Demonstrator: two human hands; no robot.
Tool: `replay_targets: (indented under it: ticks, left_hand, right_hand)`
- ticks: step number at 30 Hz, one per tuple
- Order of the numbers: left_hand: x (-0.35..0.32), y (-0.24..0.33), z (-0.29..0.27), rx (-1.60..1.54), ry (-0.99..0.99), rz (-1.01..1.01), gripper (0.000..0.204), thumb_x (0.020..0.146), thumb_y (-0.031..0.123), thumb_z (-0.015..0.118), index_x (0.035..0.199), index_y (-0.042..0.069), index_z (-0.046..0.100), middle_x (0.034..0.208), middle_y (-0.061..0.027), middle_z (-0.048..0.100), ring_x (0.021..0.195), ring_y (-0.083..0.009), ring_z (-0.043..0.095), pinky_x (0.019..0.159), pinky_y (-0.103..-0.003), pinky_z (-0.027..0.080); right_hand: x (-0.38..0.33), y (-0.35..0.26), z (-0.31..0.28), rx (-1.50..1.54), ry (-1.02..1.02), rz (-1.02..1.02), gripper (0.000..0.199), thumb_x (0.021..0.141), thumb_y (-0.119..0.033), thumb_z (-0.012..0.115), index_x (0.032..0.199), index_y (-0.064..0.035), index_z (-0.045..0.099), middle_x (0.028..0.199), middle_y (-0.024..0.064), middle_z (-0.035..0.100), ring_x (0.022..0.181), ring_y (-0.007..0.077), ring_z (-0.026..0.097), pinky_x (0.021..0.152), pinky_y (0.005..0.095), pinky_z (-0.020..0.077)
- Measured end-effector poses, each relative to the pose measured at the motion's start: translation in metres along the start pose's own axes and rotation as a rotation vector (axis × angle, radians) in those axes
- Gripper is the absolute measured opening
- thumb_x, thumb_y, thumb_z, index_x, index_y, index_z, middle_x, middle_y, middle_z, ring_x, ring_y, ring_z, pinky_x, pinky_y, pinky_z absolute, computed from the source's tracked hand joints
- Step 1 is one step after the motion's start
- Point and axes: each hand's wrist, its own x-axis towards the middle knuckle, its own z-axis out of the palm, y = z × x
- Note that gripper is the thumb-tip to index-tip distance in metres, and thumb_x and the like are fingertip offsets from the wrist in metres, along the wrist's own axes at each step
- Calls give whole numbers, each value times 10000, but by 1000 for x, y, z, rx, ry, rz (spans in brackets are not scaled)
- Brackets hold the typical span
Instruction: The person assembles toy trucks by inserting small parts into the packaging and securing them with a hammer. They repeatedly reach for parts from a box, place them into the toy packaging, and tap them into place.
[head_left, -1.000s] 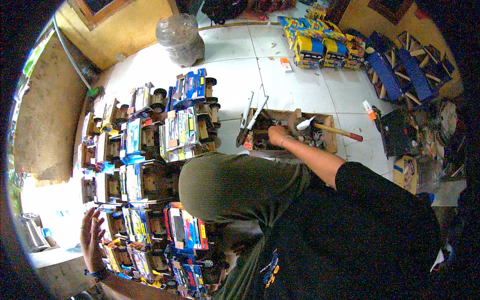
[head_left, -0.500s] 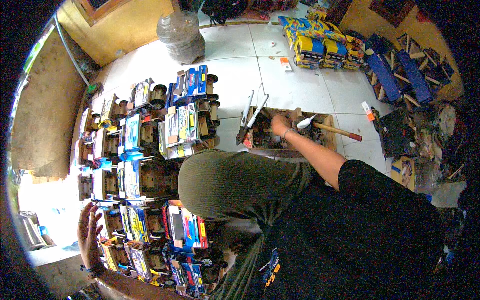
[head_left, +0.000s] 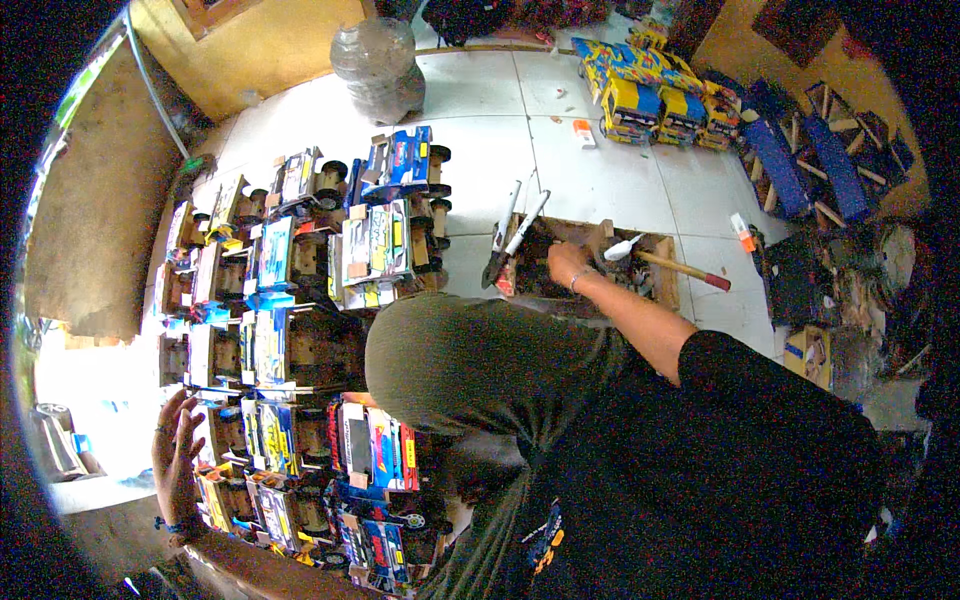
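My right hand point(head_left: 568, 265) reaches down into a shallow wooden box point(head_left: 665, 290) on the white tiled floor, fingers among the tools inside; whether it grips anything is hidden. A hammer point(head_left: 680, 268) with a wooden handle lies across the box just right of that hand. Grey-handled shears point(head_left: 512, 238) lean on the box's left edge. My left hand point(head_left: 178, 455) is at the lower left, fingers spread and holding nothing, beside rows of blue and yellow cardboard toy trucks point(head_left: 290, 330). My bent knee in olive cloth point(head_left: 470, 360) fills the middle.
A large clear plastic jug point(head_left: 375, 60) stands at the back by a yellow wall. More toy trucks point(head_left: 660, 95) sit at the back right, with blue wooden parts point(head_left: 790, 160) and clutter along the right. A small orange-capped bottle point(head_left: 742, 232) lies right of the box.
My right hand has shifted a little to the right inside the wooden box. My left hand has risen slightly beside the trucks, fingers still spread.
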Motion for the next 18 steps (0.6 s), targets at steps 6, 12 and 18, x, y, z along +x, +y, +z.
replay_targets:
  ticks: [6,12,18]
  left_hand:
    - [4,8,5,9,-19,-29,532,940,436,566,1362,120,495,1304,-57,562,1139,-191,554,926,-369,432]
    - [10,33,22,-42,-26,15,441,955,278,595,1328,57,516,1270,-90,587,1127,-178,565,935,-308,444]
    - [10,101,73,-45,-163,378,319,952,179,596,1215,0,587,1135,-112,661,1041,-171,619,905,-309,484]
  right_hand:
    - [-59,-7,-91,583,71,-117,303,702,-113,749,938,-17,584,853,133,670,830,235,661,728,344,534]
    - [-138,0,-223,1371,-382,-292,263,836,-101,698,1061,-7,601,991,49,668,873,115,609,767,248,489]
    - [-162,-47,-291,1352,-253,-640,288,859,-55,674,1138,-40,603,1035,56,673,938,121,631,780,275,520]
